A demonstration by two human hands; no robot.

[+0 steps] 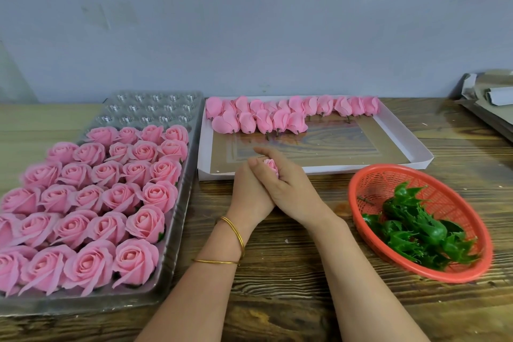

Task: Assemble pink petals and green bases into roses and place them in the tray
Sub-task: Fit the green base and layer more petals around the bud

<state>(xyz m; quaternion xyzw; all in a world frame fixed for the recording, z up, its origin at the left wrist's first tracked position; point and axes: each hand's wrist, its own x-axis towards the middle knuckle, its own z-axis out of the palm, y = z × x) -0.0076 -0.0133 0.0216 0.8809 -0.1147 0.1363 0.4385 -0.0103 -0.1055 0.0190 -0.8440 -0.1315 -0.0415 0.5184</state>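
Note:
My left hand point(249, 191) and my right hand point(286, 183) are pressed together over the table's middle, cupping one pink rose bud point(271, 165) whose top peeks out between the fingers. Whether a green base is on it is hidden. Several finished pink roses point(83, 203) fill the clear plastic tray point(177, 230) on the left; its far cells are bare. Loose pink petal buds point(261, 116) lie in two rows at the back of the white cardboard box point(410, 147). Green bases point(416, 230) are piled in the red basket point(388, 175) at the right.
The wooden table point(291, 272) runs to the grey wall behind. Grey folded cardboard point(488, 100) lies at the far right edge. Two gold bangles point(236, 236) circle my left wrist.

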